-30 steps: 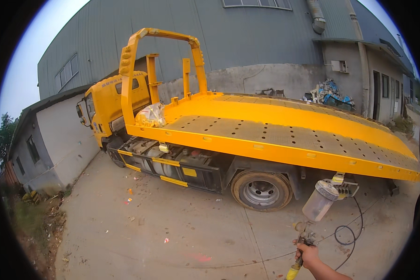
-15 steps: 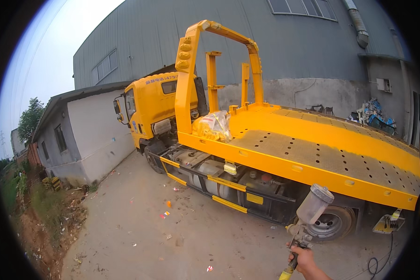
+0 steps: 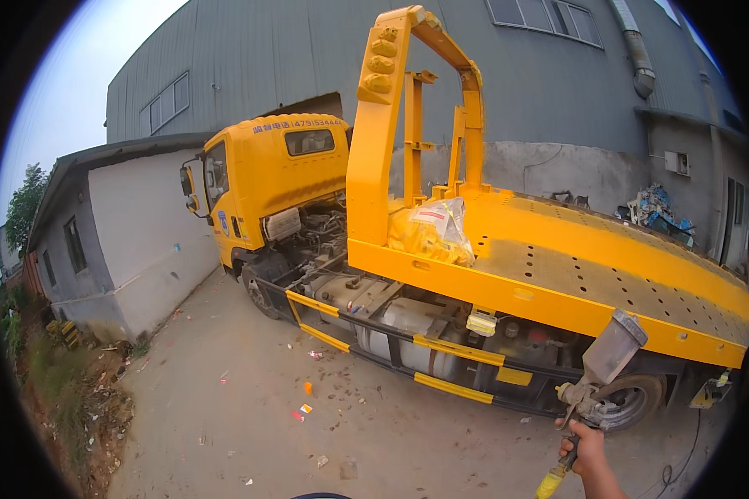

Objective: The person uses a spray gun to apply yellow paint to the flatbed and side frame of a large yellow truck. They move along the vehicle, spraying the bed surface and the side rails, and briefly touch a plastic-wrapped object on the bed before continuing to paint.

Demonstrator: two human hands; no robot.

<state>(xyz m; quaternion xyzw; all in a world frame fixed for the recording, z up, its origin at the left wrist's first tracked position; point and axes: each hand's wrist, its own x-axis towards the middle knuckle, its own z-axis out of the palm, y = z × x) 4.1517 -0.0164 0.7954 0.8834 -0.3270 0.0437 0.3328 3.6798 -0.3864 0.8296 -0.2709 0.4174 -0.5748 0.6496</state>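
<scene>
Low on the right, my right hand (image 3: 589, 447) is wrapped round the handle of a paint spray gun (image 3: 589, 405). A cloudy grey cup (image 3: 611, 353) sits tilted on top of the gun, and a yellow piece is at the handle's lower end. Behind the gun, some distance off, stands a yellow flatbed truck (image 3: 491, 283) with an upright frame (image 3: 374, 141) behind its cab (image 3: 283, 179). Its perforated deck (image 3: 549, 262) is bright yellow in places and dull in others. My left hand is out of view.
A plastic-wrapped bundle (image 3: 434, 233) lies on the deck's front corner. Yellow-striped side rails (image 3: 458, 353) run below. A hose (image 3: 667, 476) trails on the ground at right. Litter dots the concrete (image 3: 250, 407). A low white building (image 3: 154, 224) and rough bank (image 3: 75, 399) stand left.
The truck looks larger and nearer, its frame and deck further right in view. My right hand and the spray gun have shifted right, still gripped.
</scene>
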